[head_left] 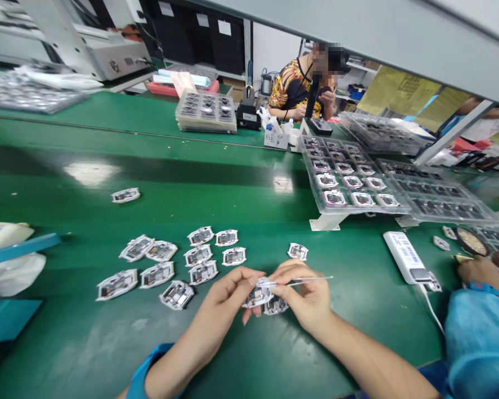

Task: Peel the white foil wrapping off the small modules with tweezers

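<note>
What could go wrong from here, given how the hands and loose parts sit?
The thin tool in the right hand crosses the held module, so a slip might scratch its exposed components.

Another module shows right beside the held one; either could perhaps get knocked.

The left hand works near a loose module on the table, which the forearm might brush.

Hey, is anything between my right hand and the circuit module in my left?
Nothing visible blocks your right hand from the white-framed circuit module in your left hand; just the slim tool in your right fingers reaches its upper edge.
</note>
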The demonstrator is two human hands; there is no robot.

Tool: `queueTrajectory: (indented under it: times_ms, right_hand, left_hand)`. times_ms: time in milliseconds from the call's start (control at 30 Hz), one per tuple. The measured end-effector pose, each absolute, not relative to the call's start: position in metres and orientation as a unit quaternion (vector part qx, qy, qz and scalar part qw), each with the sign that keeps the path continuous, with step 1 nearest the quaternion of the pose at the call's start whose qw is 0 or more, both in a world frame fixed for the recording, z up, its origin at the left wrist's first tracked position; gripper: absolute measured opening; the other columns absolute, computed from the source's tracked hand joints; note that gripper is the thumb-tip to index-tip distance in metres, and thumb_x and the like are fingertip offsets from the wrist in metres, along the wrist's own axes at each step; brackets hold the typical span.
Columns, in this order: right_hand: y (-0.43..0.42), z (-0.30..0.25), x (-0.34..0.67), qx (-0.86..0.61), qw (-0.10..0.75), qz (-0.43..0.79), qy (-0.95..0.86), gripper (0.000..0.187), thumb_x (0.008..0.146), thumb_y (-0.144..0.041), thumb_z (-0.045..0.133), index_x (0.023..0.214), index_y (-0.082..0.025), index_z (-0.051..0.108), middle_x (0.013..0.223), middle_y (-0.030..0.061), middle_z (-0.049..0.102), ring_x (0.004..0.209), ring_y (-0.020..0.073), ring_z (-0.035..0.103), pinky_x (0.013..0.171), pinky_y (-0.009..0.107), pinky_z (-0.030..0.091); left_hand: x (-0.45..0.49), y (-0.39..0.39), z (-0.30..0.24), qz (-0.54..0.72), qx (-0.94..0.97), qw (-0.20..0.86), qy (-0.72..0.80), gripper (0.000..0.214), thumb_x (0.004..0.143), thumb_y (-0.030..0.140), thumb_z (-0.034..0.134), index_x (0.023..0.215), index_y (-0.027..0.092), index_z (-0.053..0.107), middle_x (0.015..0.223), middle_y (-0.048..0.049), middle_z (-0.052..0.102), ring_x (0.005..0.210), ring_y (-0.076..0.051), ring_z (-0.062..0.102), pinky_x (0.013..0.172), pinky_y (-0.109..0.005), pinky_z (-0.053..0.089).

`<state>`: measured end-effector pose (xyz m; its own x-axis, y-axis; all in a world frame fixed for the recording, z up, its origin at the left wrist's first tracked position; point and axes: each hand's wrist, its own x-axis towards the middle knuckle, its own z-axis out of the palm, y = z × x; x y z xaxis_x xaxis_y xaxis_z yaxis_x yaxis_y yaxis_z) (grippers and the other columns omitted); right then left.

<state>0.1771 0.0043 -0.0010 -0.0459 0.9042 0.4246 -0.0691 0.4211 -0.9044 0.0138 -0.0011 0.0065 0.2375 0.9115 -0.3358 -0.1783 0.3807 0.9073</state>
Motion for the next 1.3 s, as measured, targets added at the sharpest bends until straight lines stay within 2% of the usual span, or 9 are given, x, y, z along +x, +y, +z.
queueTrajectory:
  times_ms: [167, 300, 467, 700, 1133, 1300]
  right_hand:
    - [0.0032, 0.0065, 0.181, -0.304, 0.588, 0.285, -0.694, 0.012, 0.08, -0.016, 0.073, 0.086, -0.026, 0.073, 0.079, 0.0053, 0.078, 0.073, 0.0233, 0.071, 0.069, 0.041, 0.057]
    - [0.0046, 0.0091, 0.1831, -0.297, 0.573, 0.253, -0.721, 0.01, 0.082, -0.018, 0.07, 0.085, -0.027, 0.074, 0.078, 0.0038, 0.079, 0.072, 0.0236, 0.072, 0.069, 0.041, 0.057]
    - [0.0059, 0.0063, 0.1834, -0.303, 0.577, 0.297, -0.698, 0.013, 0.082, -0.014, 0.071, 0.087, -0.026, 0.074, 0.079, 0.0046, 0.078, 0.073, 0.0229, 0.072, 0.071, 0.041, 0.055]
    - [0.0052, 0.0003, 0.1841, -0.351, 0.586, 0.374, -0.628, 0.006, 0.083, -0.018, 0.071, 0.086, -0.023, 0.071, 0.081, 0.0052, 0.076, 0.076, 0.0215, 0.072, 0.071, 0.037, 0.057]
    - [0.0047, 0.0017, 0.1849, -0.357, 0.555, 0.405, -0.633, 0.004, 0.085, -0.018, 0.07, 0.086, -0.021, 0.069, 0.084, 0.0055, 0.075, 0.077, 0.0197, 0.073, 0.071, 0.033, 0.058]
    - [0.004, 0.0039, 0.1841, -0.361, 0.559, 0.381, -0.643, 0.005, 0.085, -0.016, 0.069, 0.086, -0.021, 0.067, 0.081, 0.0054, 0.074, 0.075, 0.0192, 0.072, 0.069, 0.032, 0.058]
  left_hand:
    - [0.0118, 0.0, 0.0109, 0.383, 0.39, 0.677, 0.494, 0.035, 0.077, 0.049, 0.066, 0.087, 0.015, 0.064, 0.051, 0.0038, 0.059, 0.047, -0.011, 0.049, 0.042, -0.02, 0.034]
    - [0.0113, 0.0002, 0.0133, 0.373, 0.39, 0.673, 0.505, 0.035, 0.075, 0.049, 0.067, 0.086, 0.015, 0.064, 0.052, 0.0039, 0.058, 0.048, -0.011, 0.051, 0.04, -0.019, 0.033]
    - [0.0127, 0.0002, 0.0145, 0.365, 0.393, 0.676, 0.506, 0.033, 0.077, 0.047, 0.064, 0.086, 0.015, 0.064, 0.053, 0.0034, 0.059, 0.048, -0.011, 0.051, 0.041, -0.018, 0.033]
    - [0.0126, -0.0003, 0.0113, 0.355, 0.398, 0.674, 0.511, 0.03, 0.08, 0.045, 0.061, 0.085, 0.016, 0.066, 0.052, 0.0027, 0.058, 0.048, -0.011, 0.05, 0.042, -0.019, 0.033]
    - [0.0121, -0.002, 0.0145, 0.345, 0.407, 0.672, 0.514, 0.029, 0.079, 0.044, 0.061, 0.084, 0.016, 0.064, 0.055, 0.0037, 0.056, 0.048, -0.011, 0.051, 0.041, -0.018, 0.033]
    - [0.01, -0.002, 0.0101, 0.325, 0.446, 0.658, 0.513, 0.032, 0.081, 0.047, 0.058, 0.085, 0.016, 0.064, 0.055, 0.004, 0.054, 0.048, -0.011, 0.049, 0.041, -0.018, 0.034]
